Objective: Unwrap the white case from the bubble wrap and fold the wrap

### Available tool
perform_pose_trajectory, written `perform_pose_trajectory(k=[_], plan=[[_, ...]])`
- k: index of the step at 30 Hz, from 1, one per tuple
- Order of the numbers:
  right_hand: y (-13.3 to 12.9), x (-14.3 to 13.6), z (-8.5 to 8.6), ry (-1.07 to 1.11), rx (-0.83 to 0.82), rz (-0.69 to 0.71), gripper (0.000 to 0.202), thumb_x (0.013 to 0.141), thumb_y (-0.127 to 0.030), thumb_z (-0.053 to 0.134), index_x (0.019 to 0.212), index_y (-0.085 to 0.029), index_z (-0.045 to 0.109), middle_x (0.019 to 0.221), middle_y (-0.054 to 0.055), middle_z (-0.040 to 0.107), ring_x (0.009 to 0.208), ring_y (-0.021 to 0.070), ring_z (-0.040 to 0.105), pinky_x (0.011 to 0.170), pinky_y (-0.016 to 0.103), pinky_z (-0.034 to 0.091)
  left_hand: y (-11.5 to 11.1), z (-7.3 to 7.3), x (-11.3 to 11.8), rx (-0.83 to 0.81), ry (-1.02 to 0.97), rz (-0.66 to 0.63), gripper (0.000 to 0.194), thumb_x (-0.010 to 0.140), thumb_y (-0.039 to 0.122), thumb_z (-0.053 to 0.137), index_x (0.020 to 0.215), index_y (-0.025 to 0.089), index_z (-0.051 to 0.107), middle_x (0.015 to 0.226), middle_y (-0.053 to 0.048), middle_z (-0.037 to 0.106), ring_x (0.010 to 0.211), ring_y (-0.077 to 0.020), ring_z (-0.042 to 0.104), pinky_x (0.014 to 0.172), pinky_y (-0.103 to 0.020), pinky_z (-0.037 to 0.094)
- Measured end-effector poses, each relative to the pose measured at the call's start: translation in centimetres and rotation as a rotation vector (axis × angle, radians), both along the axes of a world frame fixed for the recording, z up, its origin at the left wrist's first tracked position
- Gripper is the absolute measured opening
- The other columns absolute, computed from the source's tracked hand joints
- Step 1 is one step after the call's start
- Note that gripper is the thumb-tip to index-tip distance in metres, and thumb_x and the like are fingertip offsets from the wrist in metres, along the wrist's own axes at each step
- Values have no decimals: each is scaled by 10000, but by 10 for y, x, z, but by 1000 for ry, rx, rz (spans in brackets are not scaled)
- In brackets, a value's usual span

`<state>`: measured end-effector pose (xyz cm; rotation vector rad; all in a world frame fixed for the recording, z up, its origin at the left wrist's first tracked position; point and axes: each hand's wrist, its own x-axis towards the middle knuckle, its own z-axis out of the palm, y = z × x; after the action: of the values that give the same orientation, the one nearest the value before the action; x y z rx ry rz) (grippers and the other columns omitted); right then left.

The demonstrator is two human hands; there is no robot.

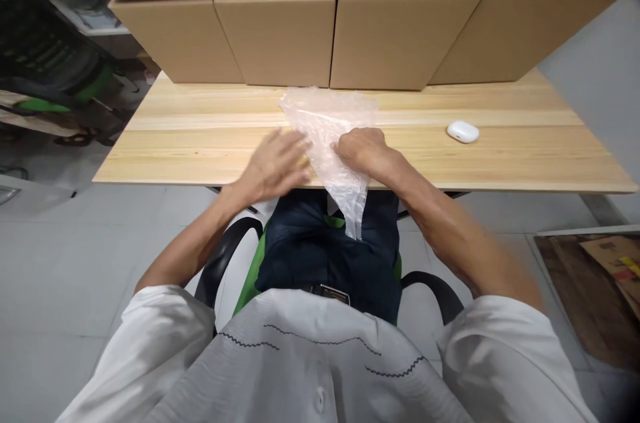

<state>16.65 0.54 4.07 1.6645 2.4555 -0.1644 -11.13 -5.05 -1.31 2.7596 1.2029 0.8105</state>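
Observation:
A crumpled piece of clear bubble wrap [327, 126] lies on the wooden table [200, 149] in front of me, narrowing to a strip that hangs over the front edge above my lap. My right hand [365, 151] is closed on its right side, fingers curled under and partly hidden from view. At the left side of the wrap, my left hand [277, 166] has its fingers stretched out, tips at the plastic's edge and slightly blurred. Whether those fingertips press on the plastic I cannot tell. To the right of my right hand sits a white earbud case [463, 131].
Large cardboard boxes [285, 36] are stacked along the table's back. Black chair armrests [227, 256] flank my legs. Another chair [55, 56] and shelves [85, 9] stand at the left. Brown cardboard [595, 296] lies on the floor at the right.

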Motion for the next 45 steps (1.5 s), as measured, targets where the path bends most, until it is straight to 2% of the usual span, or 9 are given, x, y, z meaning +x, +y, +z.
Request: perform_pose_trajectory(k=[4, 9, 12, 18, 21, 25, 30, 40, 45], plan=[[4, 2, 15, 5, -88, -37, 549, 1191, -350, 464, 1422, -130, 911, 1452, 263, 861, 1376, 479, 832, 1111, 565, 677, -44, -19, 42, -4, 110, -226, 917, 1065, 845, 713, 1739, 232, 614, 1797, -243, 629, 1705, -462, 594, 1490, -733, 345], [-1, 5, 26, 20, -120, -66, 592, 1202, -310, 411, 1458, -29, 865, 1483, 320, 828, 1439, 466, 804, 1128, 500, 665, -33, -41, 58, 119, 94, -165, 437, 1214, 380, 617, 1622, 261, 718, 1590, -175, 801, 1586, -369, 722, 1496, -762, 344], [1, 14, 24, 33, -98, -59, 605, 1200, -321, 395, 1454, -33, 863, 1450, 320, 841, 1422, 470, 808, 1114, 512, 663, -26, -47, 55, 110, 17, -178, 334, 1197, 243, 583, 1423, 310, 820, 1365, -89, 892, 1421, -289, 816, 1511, -769, 320], [-3, 45, 13, 25, -32, 34, 583, 1171, -294, 380, 1317, -152, 926, 1303, 261, 900, 1283, 432, 851, 1023, 494, 642, -23, -41, 27, 37, -61, -135, 269, 1197, 285, 583, 1251, 312, 845, 1366, -70, 901, 1410, -286, 829, 1512, -771, 317], [-11, 51, 10, 20, -18, 11, 586, 1161, -263, 372, 1319, -126, 920, 1292, 273, 898, 1308, 438, 842, 1044, 500, 632, -33, -34, 22, 61, -9, -73, 306, 1188, 257, 557, 1363, 280, 806, 1546, -126, 839, 1466, -311, 809, 1485, -751, 386], [-16, 47, 10, 37, -7, -32, 586, 1167, -243, 368, 1344, -48, 892, 1362, 309, 872, 1344, 440, 835, 1075, 477, 634, -51, -40, 49, 122, 93, -146, 496, 1155, 242, 621, 1647, 253, 680, 1753, -217, 685, 1669, -409, 653, 1435, -768, 448], [-20, 45, 8, 23, 2, -13, 592, 1175, -229, 337, 1321, -72, 889, 1362, 274, 884, 1329, 397, 843, 1069, 432, 631, -52, -55, 85, 117, 75, -173, 448, 1146, 207, 657, 1575, 305, 740, 1630, -176, 786, 1609, -387, 710, 1425, -786, 457], [-25, 56, 5, 7, -5, -43, 570, 1223, -307, 332, 1416, -66, 810, 1365, 293, 866, 1320, 423, 830, 1017, 444, 580, -56, -59, 97, 213, -37, -192, 329, 1137, 199, 692, 1434, 274, 810, 1502, -151, 856, 1480, -338, 804, 1382, -724, 552], [-36, 68, 7, -1, 12, 17, 501, 1225, -276, 350, 1395, -101, 788, 1377, 274, 840, 1252, 398, 816, 946, 430, 520, -55, -60, 82, 211, -234, -246, 333, 1166, 174, 671, 1471, 236, 790, 1482, -170, 865, 1454, -298, 825, 1353, -616, 596]])
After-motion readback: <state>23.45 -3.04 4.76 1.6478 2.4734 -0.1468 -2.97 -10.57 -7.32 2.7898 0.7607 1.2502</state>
